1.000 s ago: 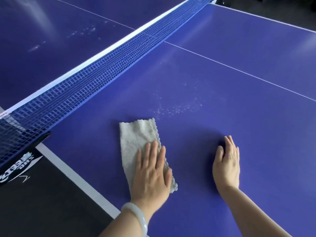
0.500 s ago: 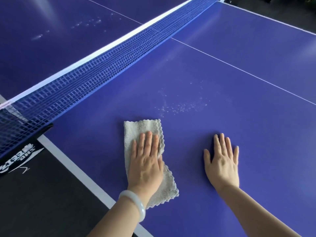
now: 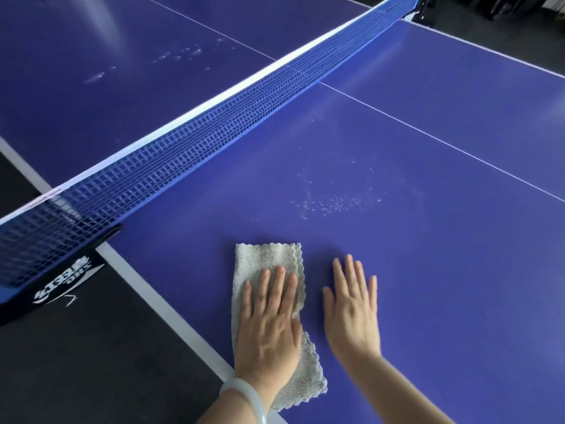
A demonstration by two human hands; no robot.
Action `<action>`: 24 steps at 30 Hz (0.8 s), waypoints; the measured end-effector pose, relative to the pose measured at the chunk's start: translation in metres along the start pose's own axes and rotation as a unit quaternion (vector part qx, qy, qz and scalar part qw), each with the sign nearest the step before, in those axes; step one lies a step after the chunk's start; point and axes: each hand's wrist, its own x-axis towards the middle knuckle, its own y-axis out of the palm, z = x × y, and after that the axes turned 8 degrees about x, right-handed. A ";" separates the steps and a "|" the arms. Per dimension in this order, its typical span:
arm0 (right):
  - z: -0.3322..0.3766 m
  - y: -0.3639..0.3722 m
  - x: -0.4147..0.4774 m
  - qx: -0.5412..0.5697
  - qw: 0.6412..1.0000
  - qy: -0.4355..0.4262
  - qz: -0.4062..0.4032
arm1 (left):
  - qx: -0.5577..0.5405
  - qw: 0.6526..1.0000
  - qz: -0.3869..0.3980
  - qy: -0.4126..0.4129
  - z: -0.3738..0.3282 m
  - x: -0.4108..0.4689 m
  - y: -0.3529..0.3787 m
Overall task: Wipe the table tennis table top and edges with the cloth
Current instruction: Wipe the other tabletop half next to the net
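Note:
A grey cloth [image 3: 269, 258] lies on the blue table tennis table [image 3: 428, 255] close to its white near-side edge line [image 3: 159, 301]. My left hand [image 3: 269, 325], with a pale bangle on the wrist, presses flat on the cloth's middle, fingers together. My right hand [image 3: 351, 313] rests flat on the bare table just right of the cloth, fingers spread, holding nothing. A patch of white specks [image 3: 330, 203] dots the surface beyond the cloth.
The blue net [image 3: 183, 154] runs diagonally across the table from its black clamp [image 3: 61, 280] at the left. More white specks [image 3: 171, 56] lie on the far half. Dark floor [image 3: 91, 362] shows beside the table edge at the lower left.
My right hand has slid left and now sits close beside the cloth. My left hand has turned straighter on the cloth, and the cloth sits a little nearer to me, away from the specks.

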 end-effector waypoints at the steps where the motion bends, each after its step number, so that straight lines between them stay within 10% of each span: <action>1: 0.015 0.010 -0.003 0.019 0.999 0.028 0.003 | 0.000 1.000 -0.004 -0.002 -0.001 0.000 -0.002; 8: 0.029 0.025 -0.010 -0.020 0.999 0.049 -0.003 | -0.017 1.000 -0.005 -0.021 0.045 -0.018 0.008; 15: 0.033 0.025 -0.011 -0.008 0.998 0.062 -0.006 | 0.021 0.968 0.026 -0.250 0.181 0.082 -0.002; 24: 0.034 0.021 -0.012 0.002 0.998 0.069 0.007 | 0.002 0.978 -0.012 -0.208 0.085 -0.009 0.011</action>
